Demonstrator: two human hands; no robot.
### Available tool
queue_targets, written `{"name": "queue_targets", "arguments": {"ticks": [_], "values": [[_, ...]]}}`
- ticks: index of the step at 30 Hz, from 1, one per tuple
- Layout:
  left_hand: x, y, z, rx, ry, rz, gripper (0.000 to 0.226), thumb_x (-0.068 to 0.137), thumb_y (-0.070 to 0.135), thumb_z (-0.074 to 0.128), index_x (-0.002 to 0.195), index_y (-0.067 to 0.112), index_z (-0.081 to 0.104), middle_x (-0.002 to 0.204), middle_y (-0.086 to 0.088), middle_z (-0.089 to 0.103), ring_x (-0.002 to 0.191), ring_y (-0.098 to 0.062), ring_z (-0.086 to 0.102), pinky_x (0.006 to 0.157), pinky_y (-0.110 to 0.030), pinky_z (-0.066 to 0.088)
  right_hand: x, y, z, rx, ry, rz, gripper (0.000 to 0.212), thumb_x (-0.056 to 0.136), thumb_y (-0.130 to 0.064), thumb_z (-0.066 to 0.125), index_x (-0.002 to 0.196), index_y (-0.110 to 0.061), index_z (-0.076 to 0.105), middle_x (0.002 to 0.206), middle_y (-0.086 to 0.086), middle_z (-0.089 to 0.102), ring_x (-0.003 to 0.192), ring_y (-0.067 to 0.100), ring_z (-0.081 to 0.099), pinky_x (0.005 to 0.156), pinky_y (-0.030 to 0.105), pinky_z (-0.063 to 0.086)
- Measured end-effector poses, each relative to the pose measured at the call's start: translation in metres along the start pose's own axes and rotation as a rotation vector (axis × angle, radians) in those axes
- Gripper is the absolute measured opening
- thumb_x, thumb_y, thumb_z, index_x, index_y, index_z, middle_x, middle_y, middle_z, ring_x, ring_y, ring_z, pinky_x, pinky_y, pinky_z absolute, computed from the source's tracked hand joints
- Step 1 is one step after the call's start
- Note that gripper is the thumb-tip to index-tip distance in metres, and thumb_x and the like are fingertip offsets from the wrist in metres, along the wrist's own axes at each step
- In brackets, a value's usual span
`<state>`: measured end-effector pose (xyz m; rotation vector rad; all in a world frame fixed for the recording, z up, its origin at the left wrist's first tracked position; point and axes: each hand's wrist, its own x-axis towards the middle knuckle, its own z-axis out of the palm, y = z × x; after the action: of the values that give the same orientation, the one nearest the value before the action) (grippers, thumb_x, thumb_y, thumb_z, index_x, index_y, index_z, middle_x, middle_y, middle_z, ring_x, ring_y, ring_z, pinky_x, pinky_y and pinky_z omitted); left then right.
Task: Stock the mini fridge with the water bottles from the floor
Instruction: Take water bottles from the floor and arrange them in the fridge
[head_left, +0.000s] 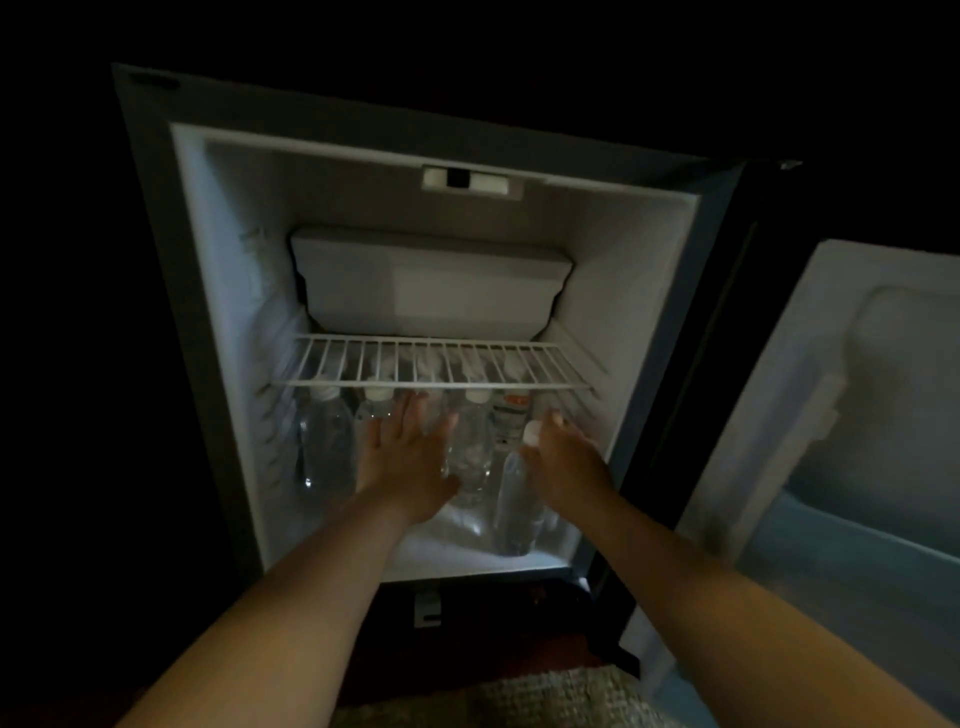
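The mini fridge (218, 291) stands open before me, lit inside. Several clear water bottles with white caps stand on its floor below the wire shelf (431, 383). My left hand (405, 457) reaches in with fingers spread, holding nothing, in front of a standing bottle (470, 452). Just to the right, my right hand (563, 457) grips the neck of a front bottle (514, 509), its white cap by my thumb. Another bottle (324, 447) stands at the far left.
The fridge door (857, 415) is swung open to the right, with a door shelf low down. A white freezer box (431, 286) sits above the wire shelf. A woven mat (519, 696) lies on the dark floor below me.
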<state>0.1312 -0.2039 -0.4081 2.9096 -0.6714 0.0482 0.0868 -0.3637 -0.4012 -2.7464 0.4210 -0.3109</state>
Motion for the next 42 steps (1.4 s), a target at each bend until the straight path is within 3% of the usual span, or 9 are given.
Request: {"name": "queue_targets", "arguments": {"ticks": [8,11,15,18,22,28,36,42], "values": [[0.025,0.020,0.014,-0.135,0.161,-0.057,0.080,0.089,0.045,0.051,0.148,0.036,-0.002,0.159,-0.007,-0.004,0.147,-0.029,-0.008,0.118,-0.046,-0.002,0.006,0.005,0.029,0.210,0.198,0.134,0.046,0.087,-0.031,0.061,0.125,-0.009,0.048,0.122,0.015,0.055,0.113,0.035,0.054,0.089,0.037,0.045],[0.032,0.025,0.020,-0.116,0.196,-0.061,0.076,0.091,0.042,0.047,0.148,0.035,-0.002,0.159,-0.011,-0.001,0.147,-0.030,-0.006,0.117,-0.048,-0.003,0.000,0.011,0.039,0.257,0.121,0.271,0.056,0.080,-0.038,0.067,0.125,-0.013,0.046,0.121,0.014,0.055,0.112,0.034,0.056,0.090,0.037,0.049],[0.035,0.032,0.026,-0.131,0.194,-0.101,0.075,0.092,0.043,0.044,0.148,0.035,-0.006,0.159,-0.014,-0.005,0.147,-0.032,-0.009,0.117,-0.049,-0.004,-0.008,0.023,0.061,0.216,-0.022,0.322,0.071,0.075,-0.046,0.072,0.129,-0.012,0.041,0.119,0.016,0.058,0.107,0.035,0.060,0.086,0.038,0.053],[0.035,0.033,0.026,-0.155,0.207,-0.103,0.075,0.091,0.041,0.046,0.148,0.036,-0.004,0.159,-0.013,-0.004,0.147,-0.032,-0.009,0.117,-0.049,-0.005,-0.004,0.022,0.069,0.288,-0.020,0.353,0.063,0.076,-0.046,0.070,0.122,-0.011,0.044,0.115,0.020,0.059,0.100,0.039,0.062,0.082,0.045,0.055],[0.036,0.027,0.030,-0.155,0.230,-0.084,0.076,0.091,0.038,0.047,0.147,0.038,-0.005,0.159,-0.010,-0.003,0.147,-0.030,-0.009,0.117,-0.049,-0.005,0.012,0.019,0.071,0.237,-0.033,0.360,0.061,0.087,-0.039,0.061,0.133,-0.006,0.036,0.128,0.020,0.055,0.117,0.038,0.054,0.091,0.037,0.046],[0.035,0.022,0.036,-0.171,0.257,-0.057,0.077,0.091,0.036,0.047,0.148,0.037,-0.006,0.159,-0.009,-0.009,0.147,-0.026,-0.013,0.116,-0.046,-0.007,0.030,0.018,0.091,0.317,-0.017,0.421,0.053,0.092,-0.029,0.054,0.136,-0.006,0.035,0.132,0.021,0.051,0.120,0.038,0.053,0.090,0.039,0.046],[0.034,0.015,0.053,-0.130,0.256,-0.037,0.077,0.092,0.036,0.042,0.147,0.035,-0.012,0.156,-0.009,-0.024,0.143,-0.023,-0.026,0.113,-0.041,-0.013,0.038,0.024,0.108,0.528,0.047,0.454,0.041,0.098,-0.027,0.043,0.128,0.000,0.053,0.131,0.020,0.055,0.119,0.035,0.052,0.095,0.035,0.042],[0.031,0.020,0.050,-0.139,0.229,-0.043,0.077,0.092,0.032,0.041,0.148,0.032,-0.012,0.156,-0.011,-0.024,0.143,-0.023,-0.027,0.116,-0.043,-0.009,0.038,0.027,0.101,0.569,-0.116,0.517,0.048,0.100,-0.032,0.037,0.135,-0.001,0.045,0.137,0.022,0.049,0.126,0.035,0.047,0.104,0.037,0.039]]}}
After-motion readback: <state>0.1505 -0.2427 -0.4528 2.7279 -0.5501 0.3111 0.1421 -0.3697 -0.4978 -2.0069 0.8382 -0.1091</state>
